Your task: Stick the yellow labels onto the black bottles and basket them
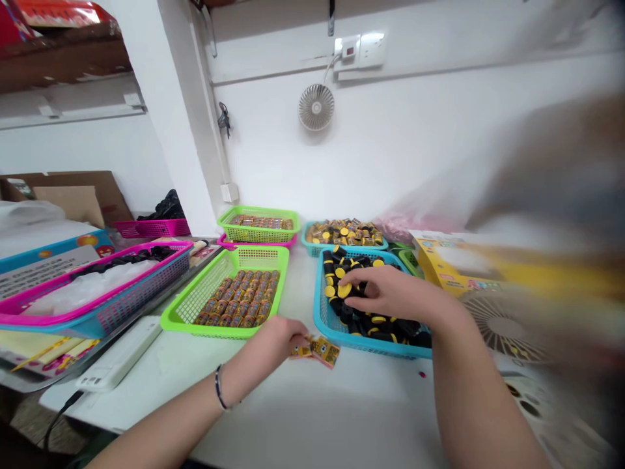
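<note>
Left hand: pinching small yellow packets, laid out on the counter
Right hand: curled over black yellow-capped tubes, can't tell if gripping; blue basket sits handy

The person's left hand sits low and curled with the forearm angled inward, while the right hand reaches farther forward, palm down.

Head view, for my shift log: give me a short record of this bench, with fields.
Left hand: fingers at small yellow packets
Right hand: fingers on black, yellow-capped cylinders in a blue basket
Surface: white table
Nearby: green basket of small labelled cylinders, pink basket on the left, wall fan
</note>
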`<state>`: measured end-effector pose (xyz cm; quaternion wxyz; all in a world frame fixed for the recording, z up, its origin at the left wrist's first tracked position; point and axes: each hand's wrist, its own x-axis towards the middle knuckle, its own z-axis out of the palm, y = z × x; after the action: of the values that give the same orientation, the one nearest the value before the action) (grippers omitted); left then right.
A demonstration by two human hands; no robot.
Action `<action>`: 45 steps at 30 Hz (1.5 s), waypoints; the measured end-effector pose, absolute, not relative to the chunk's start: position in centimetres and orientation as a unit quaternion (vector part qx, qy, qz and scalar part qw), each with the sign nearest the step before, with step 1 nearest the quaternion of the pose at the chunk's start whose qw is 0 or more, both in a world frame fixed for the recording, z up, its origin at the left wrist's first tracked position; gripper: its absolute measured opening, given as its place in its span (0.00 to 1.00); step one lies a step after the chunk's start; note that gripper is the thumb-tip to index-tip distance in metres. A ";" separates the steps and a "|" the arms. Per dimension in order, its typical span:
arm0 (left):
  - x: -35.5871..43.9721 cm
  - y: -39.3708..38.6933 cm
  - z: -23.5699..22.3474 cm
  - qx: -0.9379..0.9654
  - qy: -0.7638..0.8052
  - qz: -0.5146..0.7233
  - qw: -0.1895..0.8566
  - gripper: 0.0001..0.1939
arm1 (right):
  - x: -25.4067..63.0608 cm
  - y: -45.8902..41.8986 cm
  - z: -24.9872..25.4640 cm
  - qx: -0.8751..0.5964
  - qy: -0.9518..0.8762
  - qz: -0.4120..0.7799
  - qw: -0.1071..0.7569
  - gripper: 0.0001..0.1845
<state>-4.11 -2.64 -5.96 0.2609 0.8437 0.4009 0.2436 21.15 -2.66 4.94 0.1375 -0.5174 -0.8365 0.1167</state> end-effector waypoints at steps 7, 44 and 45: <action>-3.0 -3.3 2.9 0.736 0.309 0.454 0.396 0.11 | 19.2 -2.5 4.7 -0.504 -0.710 0.006 0.491 0.17; -2.8 -2.5 3.7 0.773 0.286 0.504 0.257 0.18 | 15.5 -3.8 3.9 -0.280 -0.657 0.261 0.650 0.17; -2.8 -2.5 3.6 0.762 0.283 0.511 0.278 0.18 | 15.6 -3.8 3.8 -0.272 -0.666 0.266 0.642 0.16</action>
<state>-2.81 -2.48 3.63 0.2782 0.7624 0.2828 0.5112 15.56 -3.81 3.84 0.6422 -0.2719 -0.6655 0.2660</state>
